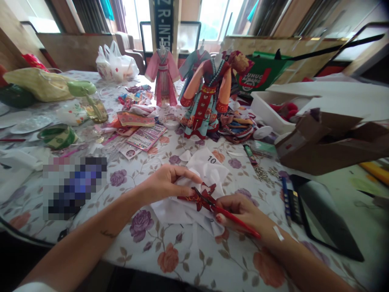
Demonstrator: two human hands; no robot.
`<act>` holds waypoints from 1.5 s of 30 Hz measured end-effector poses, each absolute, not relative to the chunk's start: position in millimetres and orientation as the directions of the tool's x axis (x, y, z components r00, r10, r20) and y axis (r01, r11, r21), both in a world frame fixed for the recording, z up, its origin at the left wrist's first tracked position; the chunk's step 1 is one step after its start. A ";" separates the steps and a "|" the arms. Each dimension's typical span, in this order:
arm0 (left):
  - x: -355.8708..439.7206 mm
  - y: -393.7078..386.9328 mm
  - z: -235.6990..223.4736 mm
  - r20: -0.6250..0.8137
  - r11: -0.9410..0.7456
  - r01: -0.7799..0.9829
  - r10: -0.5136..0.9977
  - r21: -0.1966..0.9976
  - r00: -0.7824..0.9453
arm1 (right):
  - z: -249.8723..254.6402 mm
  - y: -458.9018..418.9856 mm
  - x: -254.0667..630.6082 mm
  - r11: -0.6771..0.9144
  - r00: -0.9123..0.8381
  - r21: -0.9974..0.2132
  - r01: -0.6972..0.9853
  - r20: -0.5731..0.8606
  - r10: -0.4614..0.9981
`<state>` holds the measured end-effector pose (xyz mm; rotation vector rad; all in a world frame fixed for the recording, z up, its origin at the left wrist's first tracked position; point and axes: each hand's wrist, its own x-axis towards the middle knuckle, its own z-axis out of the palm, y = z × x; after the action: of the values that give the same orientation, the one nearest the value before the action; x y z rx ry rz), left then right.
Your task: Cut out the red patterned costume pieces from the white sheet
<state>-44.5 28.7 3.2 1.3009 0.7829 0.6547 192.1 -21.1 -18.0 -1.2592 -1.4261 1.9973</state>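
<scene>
My left hand [165, 184] pinches a crumpled white sheet [206, 170], which bears a printed 10, at its near edge. A small ornate red-and-gold cut piece [197, 198] lies on the sheet, just past my left fingertips. My right hand [240, 213] grips a slim red tool [234, 219], and its dark tip reaches the ornate piece. The tool's exact kind is hard to tell. Both hands rest over a floral tablecloth [179, 259].
Dressed miniature costume figures [203, 97] stand beyond the hands among fabric scraps and packets. A cardboard box [322, 142] and white tray [273, 107] sit to the right, with a black-framed panel [328, 215] near my right hand. A pixelated patch [74, 188] covers part of the table's left side.
</scene>
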 end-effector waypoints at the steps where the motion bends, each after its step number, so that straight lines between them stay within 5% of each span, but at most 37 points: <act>1: -44.4 28.5 3.3 -0.131 0.157 0.007 0.796 0.988 0.591 | -17.4 -21.0 191.8 -0.408 -0.526 -0.893 0.189 -0.443 0.726; 45: -45.0 27.5 3.1 -0.119 0.125 0.033 0.781 0.992 0.613 | -13.6 -22.2 188.3 -0.443 -0.501 -0.880 0.170 -0.464 0.730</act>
<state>-45.0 27.5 3.1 1.3513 0.7658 0.6310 188.3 -22.2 -13.6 -1.2864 -1.3723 2.0018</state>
